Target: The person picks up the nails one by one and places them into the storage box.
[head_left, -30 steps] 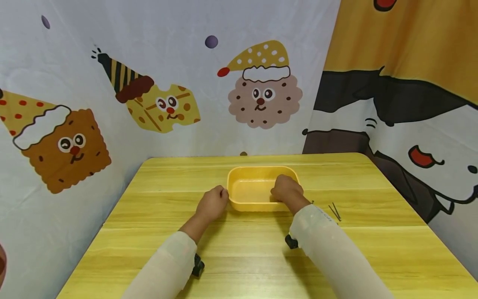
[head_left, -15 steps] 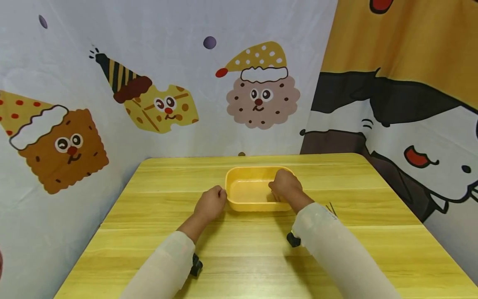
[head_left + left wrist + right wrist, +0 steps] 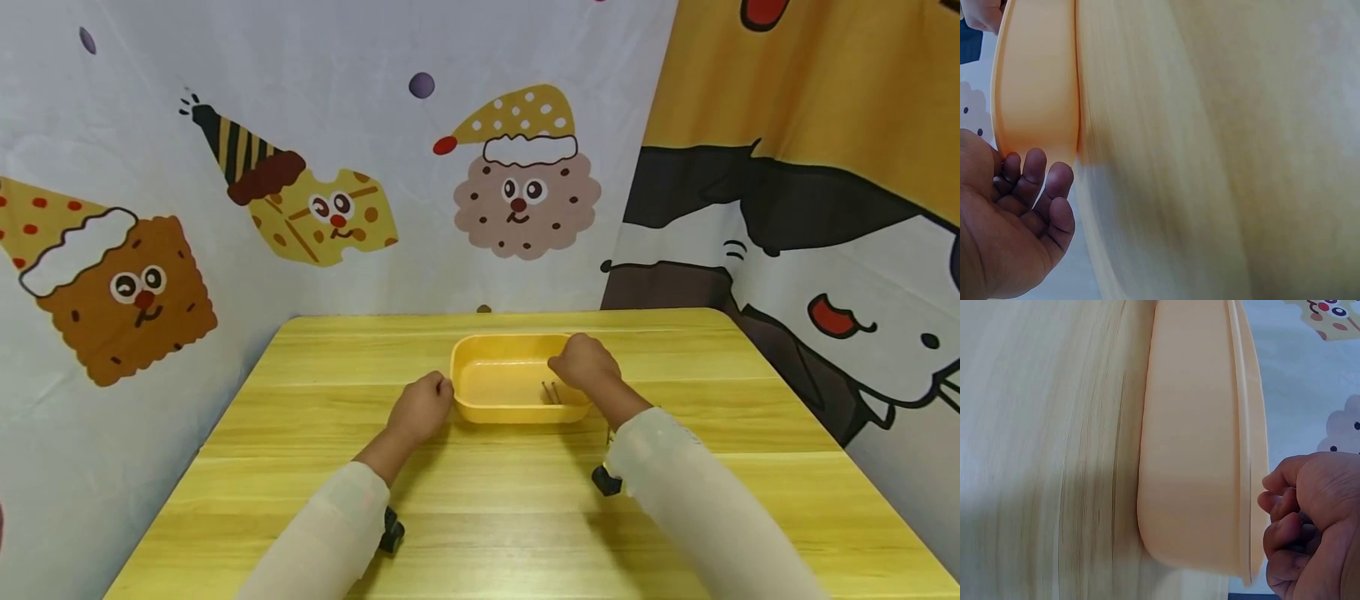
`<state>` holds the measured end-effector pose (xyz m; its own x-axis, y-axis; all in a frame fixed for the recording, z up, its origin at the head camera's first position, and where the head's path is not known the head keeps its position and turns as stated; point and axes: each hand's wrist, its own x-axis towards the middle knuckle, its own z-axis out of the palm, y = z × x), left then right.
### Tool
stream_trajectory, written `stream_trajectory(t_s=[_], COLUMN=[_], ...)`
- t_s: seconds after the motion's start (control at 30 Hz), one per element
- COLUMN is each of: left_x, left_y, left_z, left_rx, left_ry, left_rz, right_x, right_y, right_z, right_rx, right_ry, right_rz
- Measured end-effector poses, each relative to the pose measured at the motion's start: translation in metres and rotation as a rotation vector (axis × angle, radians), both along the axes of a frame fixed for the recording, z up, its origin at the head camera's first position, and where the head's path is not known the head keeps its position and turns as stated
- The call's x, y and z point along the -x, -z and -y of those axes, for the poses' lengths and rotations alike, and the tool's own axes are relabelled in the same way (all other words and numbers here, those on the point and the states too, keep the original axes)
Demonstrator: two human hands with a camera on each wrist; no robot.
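An oblong yellow plastic tray with rounded corners sat toward 12 o'clock on the yellow wood-grained surface. At the tray's 9 o'clock, the left hand held its end, fingers curled in against the wall; the tip of the thumb could not be made out. The right hand was poised over the tray's 3 o'clock end, hiding that stretch of rim, its fingers bent together toward the palm with nothing visible in them; whether they touched the rim could not be told. Inside, at 4 o'clock, lay two slim brownish nail-like rods, their material unclear and the near wall covering their lower ends. Both pale long sleeves were cut off at 6 o'clock by the frame edge.
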<state>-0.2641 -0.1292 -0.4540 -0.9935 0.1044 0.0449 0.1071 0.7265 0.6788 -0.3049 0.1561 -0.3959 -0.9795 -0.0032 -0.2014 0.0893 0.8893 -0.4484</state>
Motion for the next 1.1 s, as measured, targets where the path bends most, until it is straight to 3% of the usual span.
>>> stream_trajectory(t_s=[0.5,0.7,1.1], left_x=[0.000,0.001,0.000], left_y=[-0.002,-0.001,-0.001], left_z=[0.000,0.000,-0.001], left_rx=[0.002,0.012,0.005], left_ry=[-0.003,-0.006,-0.005], left_rz=[0.008,-0.001,0.002], right_x=[-0.010,-0.013,-0.019], right_y=[-0.005,0.000,0.012], right_z=[-0.041,-0.058,-0.086], right_rx=[0.036,0.050,0.013], right_ry=[0.014,0.030,0.072], right_rz=[-0.084,-0.102,-0.026])
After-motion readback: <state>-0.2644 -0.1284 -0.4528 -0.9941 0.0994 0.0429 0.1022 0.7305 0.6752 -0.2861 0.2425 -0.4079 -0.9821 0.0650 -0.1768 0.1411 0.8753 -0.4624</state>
